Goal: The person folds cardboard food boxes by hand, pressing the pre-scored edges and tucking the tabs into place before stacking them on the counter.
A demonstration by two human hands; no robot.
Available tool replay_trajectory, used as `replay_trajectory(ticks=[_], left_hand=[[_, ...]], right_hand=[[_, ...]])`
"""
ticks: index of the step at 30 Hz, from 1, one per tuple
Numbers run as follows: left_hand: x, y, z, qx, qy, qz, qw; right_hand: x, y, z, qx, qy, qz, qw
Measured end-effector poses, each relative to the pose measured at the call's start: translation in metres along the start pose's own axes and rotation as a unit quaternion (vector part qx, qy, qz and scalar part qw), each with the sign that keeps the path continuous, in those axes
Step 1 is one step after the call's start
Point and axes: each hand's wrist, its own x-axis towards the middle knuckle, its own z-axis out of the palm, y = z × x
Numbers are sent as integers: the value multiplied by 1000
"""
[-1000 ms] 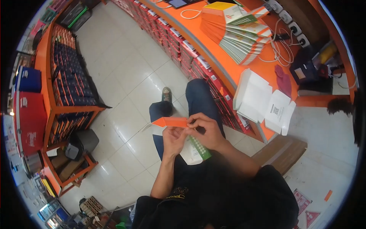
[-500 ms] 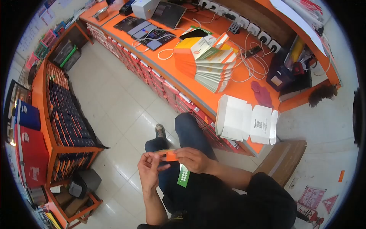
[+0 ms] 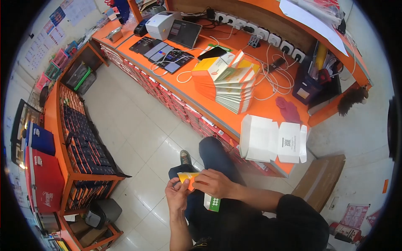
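Observation:
In front of my lap, my left hand (image 3: pixel 178 194) pinches one side of a small orange-and-yellow card carton (image 3: pixel 189 176), thumb on its face. My right hand (image 3: pixel 214 183) grips the other side with bent fingers. A green-and-white printed end (image 3: pixel 213 203) shows below my right hand; whether it belongs to the same carton is hidden. On the orange desk, a fanned stack of flat cartons (image 3: pixel 228 90) in orange, white and green stands farther off. An unfolded white box (image 3: pixel 261 138) lies at the near desk corner.
Tablets (image 3: pixel 173 61), a white label printer (image 3: pixel 163 25), and a phone (image 3: pixel 213 53) sit along the desk among white cables. A pink cloth (image 3: pixel 287 109) lies by a dark bin (image 3: pixel 305 88). Shelves of dark boxes (image 3: pixel 90 142) line the left; a brown carton (image 3: pixel 320 180) leans at right.
Both hands have turned the carton, so a wider yellow-and-orange face shows. The green-and-white end shows more of its white side. The view has shifted a little.

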Motion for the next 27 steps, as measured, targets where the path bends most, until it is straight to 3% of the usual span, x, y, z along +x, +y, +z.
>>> replay_trajectory(ticks=[2, 5, 6, 8, 9, 10, 11, 12, 14, 20, 23, 25, 27], left_hand=[[1, 5, 0, -16, -10, 12, 1000], [-1, 24, 2, -1, -32, 28, 999], [-1, 29, 3, 59, -48, 57, 995], [-4, 34, 12, 118, -59, 82, 988], [-9, 35, 24, 161, -37, 169, 972], [-13, 32, 33, 202, -15, 254, 946], [-13, 24, 35, 284, 10, 347, 894], [-12, 18, 38, 284, 12, 345, 894], [-7, 8, 43, 324, -1, 561, 762], [-3, 5, 41, 335, 5, 590, 735], [-1, 9, 39, 278, -14, 581, 765], [-7, 13, 40, 189, -22, 492, 849], [-5, 10, 41, 168, -20, 484, 859]], right_hand=[[3, 4, 0, -8, 18, -9, 1000], [10, 15, -6, 97, 144, -3, 985], [11, 16, -6, 101, 142, -7, 985], [11, 15, -3, 131, 203, 92, 966], [15, 7, -4, 143, 233, 158, 949], [17, 3, -1, 145, 231, 160, 949], [20, 0, 2, 156, 257, 198, 933], [22, -3, 4, 167, 281, 237, 915], [28, -10, 7, 162, 281, 210, 922], [31, -16, 14, 258, 315, 167, 898], [28, -16, 19, 343, 301, 164, 875], [30, -18, 20, 398, 300, 167, 851], [33, -20, 16, 404, 287, 198, 846]])
